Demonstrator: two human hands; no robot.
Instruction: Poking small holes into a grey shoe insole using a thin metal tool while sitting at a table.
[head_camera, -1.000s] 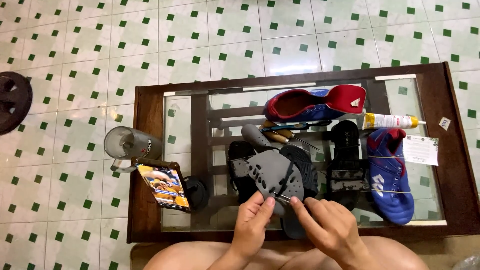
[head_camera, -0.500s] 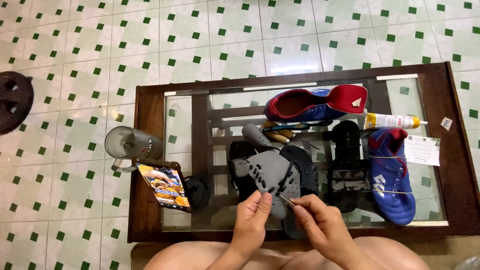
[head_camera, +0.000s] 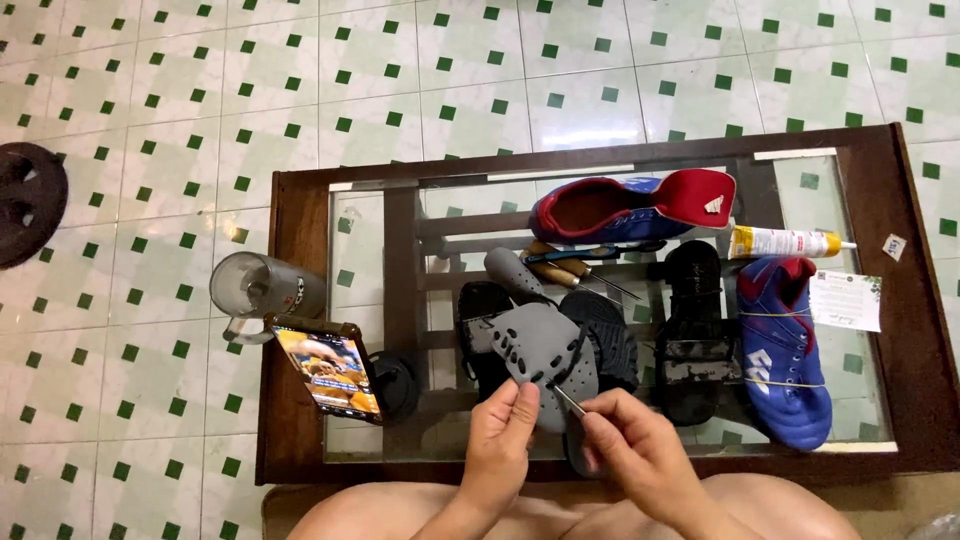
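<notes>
The grey perforated sandal upper (head_camera: 535, 345) is pinched at its near edge by the left hand (head_camera: 503, 440), fingers closed on it. A thin metal needle (head_camera: 567, 399) is gripped between thumb and fingers of the right hand (head_camera: 632, 450), its tip touching the upper just beside the left thumb. A black sole (head_camera: 610, 340) is seen beyond both hands, beneath the upper. A phone (head_camera: 328, 368) is propped to the left of the left hand.

The disc (head_camera: 28, 203) ran off the left edge. The insole (head_camera: 543, 352) hid part of the sandal (head_camera: 485, 345) beneath. The needle (head_camera: 568, 399) was too thin to identify.
</notes>
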